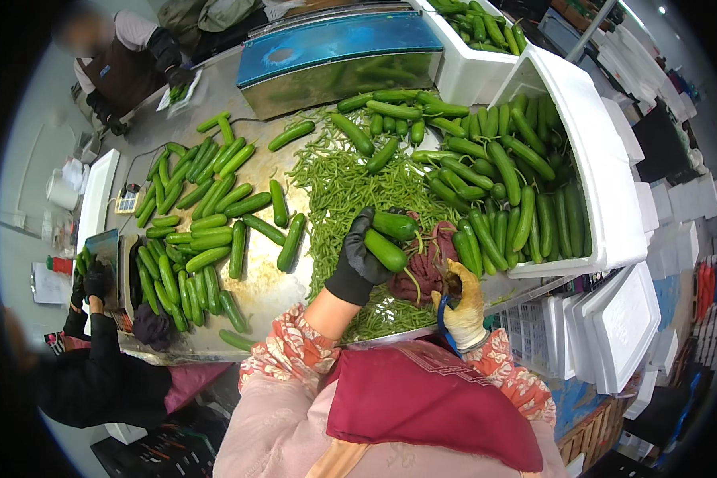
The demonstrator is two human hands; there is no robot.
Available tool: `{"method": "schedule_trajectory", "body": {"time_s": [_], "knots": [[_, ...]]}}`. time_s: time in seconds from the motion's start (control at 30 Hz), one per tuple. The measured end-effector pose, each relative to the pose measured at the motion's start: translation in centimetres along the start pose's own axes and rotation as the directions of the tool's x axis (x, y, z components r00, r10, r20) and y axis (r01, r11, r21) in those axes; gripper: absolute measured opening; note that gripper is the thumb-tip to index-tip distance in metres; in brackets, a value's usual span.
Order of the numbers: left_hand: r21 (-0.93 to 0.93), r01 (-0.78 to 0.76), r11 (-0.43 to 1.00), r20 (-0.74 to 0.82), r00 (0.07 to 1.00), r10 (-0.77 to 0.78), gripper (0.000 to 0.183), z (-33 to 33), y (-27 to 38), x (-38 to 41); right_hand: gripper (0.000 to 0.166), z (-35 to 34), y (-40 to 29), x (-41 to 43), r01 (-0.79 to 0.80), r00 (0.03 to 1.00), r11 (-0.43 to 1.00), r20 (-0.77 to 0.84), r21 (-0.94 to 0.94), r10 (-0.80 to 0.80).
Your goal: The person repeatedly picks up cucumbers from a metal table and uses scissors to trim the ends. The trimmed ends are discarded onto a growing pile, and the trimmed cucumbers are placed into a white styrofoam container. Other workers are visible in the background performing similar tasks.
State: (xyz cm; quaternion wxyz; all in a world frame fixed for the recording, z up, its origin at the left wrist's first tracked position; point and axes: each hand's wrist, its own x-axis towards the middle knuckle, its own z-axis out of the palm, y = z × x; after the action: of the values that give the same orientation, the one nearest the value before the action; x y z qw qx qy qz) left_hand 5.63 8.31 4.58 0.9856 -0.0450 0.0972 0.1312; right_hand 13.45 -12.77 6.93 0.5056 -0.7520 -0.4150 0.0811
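Note:
My left hand (pixel 361 251), in a black glove, grips two cucumbers (pixel 385 250), one above the other. Their thin stems point right, towards my other hand. A stained, pale work glove covers my right hand (pixel 463 305), which holds scissors (pixel 444 305) with blue handles; the blades are partly hidden. Beneath and between my hands lies a crumpled maroon cloth (pixel 424 263). Short cut green stems (pixel 346 203) are heaped thickly on the table around it. Close to my right hand, cucumbers spill from a white foam box (pixel 612 179) lying on its side.
Many loose cucumbers (pixel 209 239) cover the left of the metal table (pixel 275 293). A blue-topped metal case (pixel 340 45) stands at the back, beside another foam box (pixel 469 77) of cucumbers. One co-worker (pixel 125 66) handles a bag at far left; another (pixel 104 352) works nearer, at left.

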Motion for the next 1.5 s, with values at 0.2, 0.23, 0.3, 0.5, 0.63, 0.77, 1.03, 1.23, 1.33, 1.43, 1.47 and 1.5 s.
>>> {"method": "schedule_trajectory", "body": {"time_s": [0.2, 0.23, 0.3, 0.5, 0.63, 0.77, 1.03, 1.23, 1.33, 1.43, 1.47, 1.5], "knots": [[-0.082, 0.075, 0.994, -0.160, 0.983, -0.087, 0.040, -1.3, -2.1, -0.5, 0.051, 0.9, -2.1, 2.2, -0.064, 0.998, 0.984, -0.033, -0.164, 0.060], [-0.035, 0.038, 0.999, -0.161, 0.986, -0.043, 0.040, -0.1, -2.6, -0.9, 0.050, 0.9, -2.0, 2.1, -0.115, 0.993, 0.985, -0.021, -0.130, 0.113], [0.060, -0.043, 0.997, -0.155, 0.987, 0.052, 0.041, 2.7, -3.3, -1.9, 0.041, 1.1, -0.4, 1.2, -0.133, 0.990, 0.990, -0.049, 0.041, 0.135], [0.696, -0.319, 0.643, 0.061, 0.919, 0.390, 0.043, 3.4, -2.8, -3.3, 0.040, 0.0, -1.4, -0.2, -0.498, 0.861, 0.732, 0.162, 0.466, 0.483], [0.930, -0.332, 0.156, 0.261, 0.897, 0.357, 0.050, 3.4, -2.3, -4.2, 0.044, -0.1, -2.2, 0.8, -0.372, 0.924, 0.796, 0.114, 0.477, 0.364], [0.945, -0.281, -0.168, 0.320, 0.901, 0.293, 0.052, 4.7, -2.6, -5.2, 0.046, -0.7, -4.8, 2.9, -0.341, 0.938, 0.752, 0.159, 0.564, 0.307], [0.800, -0.375, -0.468, 0.498, 0.850, 0.171, 0.055, 4.6, -4.9, -6.7, 0.041, 1.2, -5.8, 4.8, -0.200, 0.976, 0.776, 0.052, 0.598, 0.211], [0.645, -0.435, -0.628, 0.650, 0.744, 0.152, 0.058, 3.8, -4.3, -6.8, 0.030, 0.1, -6.5, 4.6, -0.415, 0.903, 0.645, 0.205, 0.642, 0.377], [0.511, -0.363, -0.779, 0.678, 0.727, 0.107, 0.058, 4.0, -4.0, -7.4, 0.033, 0.6, -7.7, 3.9, -0.322, 0.946, 0.737, 0.173, 0.595, 0.273], [0.459, -0.344, -0.819, 0.694, 0.715, 0.089, 0.058, 3.9, -4.1, -7.8, 0.031, 1.0, -7.7, 3.9, -0.349, 0.934, 0.718, 0.162, 0.602, 0.318], [0.448, -0.342, -0.826, 0.699, 0.710, 0.086, 0.059, 3.7, -4.2, -8.0, 0.030, 1.0, -7.7, 4.0, -0.362, 0.928, 0.719, 0.158, 0.594, 0.336], [0.448, -0.342, -0.826, 0.700, 0.709, 0.086, 0.057, 3.5, -4.2, -8.0, 0.029, 0.9, -7.6, 3.9, -0.423, 0.899, 0.626, 0.216, 0.655, 0.382]]}}
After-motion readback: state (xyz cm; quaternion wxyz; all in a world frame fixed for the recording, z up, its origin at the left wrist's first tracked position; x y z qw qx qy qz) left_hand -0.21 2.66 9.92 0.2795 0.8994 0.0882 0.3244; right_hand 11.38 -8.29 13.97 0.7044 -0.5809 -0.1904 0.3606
